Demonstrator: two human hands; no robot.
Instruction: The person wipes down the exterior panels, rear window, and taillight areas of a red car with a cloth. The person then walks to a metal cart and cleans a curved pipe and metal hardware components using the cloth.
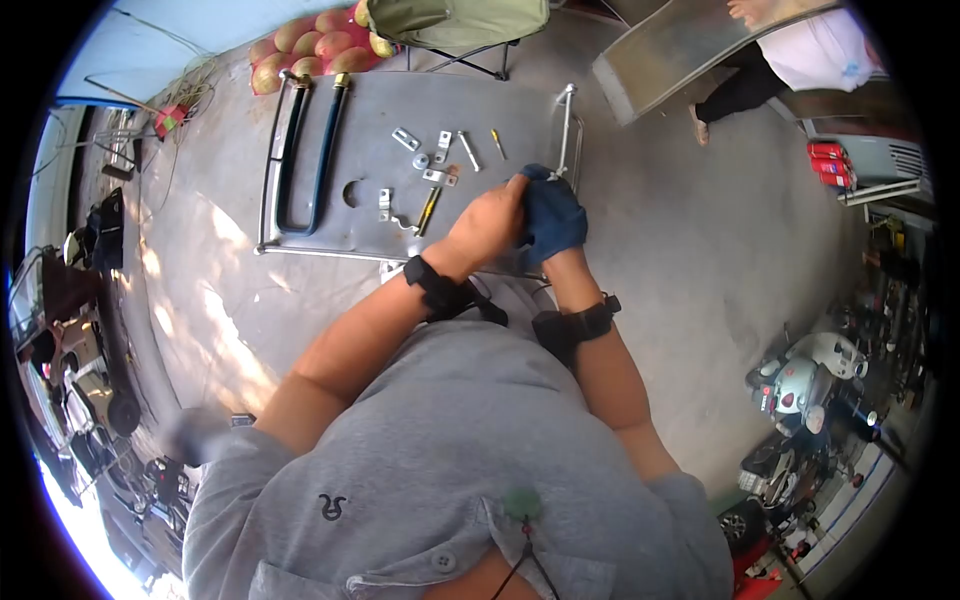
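My left hand (487, 226) is closed, with its thumb and fingers at the edge of dark blue fabric that looks like a work glove (556, 216). That fabric covers my right hand, so its fingers are hidden; only the wrist (570, 277) shows below it. Both hands are together over the right front part of a low grey metal table (370, 110). Near them lie a brass-coloured bolt (428, 212), a silver bolt (470, 151), metal brackets (440, 177), a washer-like disc (421, 160) and a small yellow-tipped rod (498, 143).
A dark blue U-shaped tube (326, 150) with brass ends lies at the table's left. Behind are net bags of round produce (310, 48) and a green folding chair (455, 20). A person (800, 55) is at upper right. A scooter (800, 380) stands at right.
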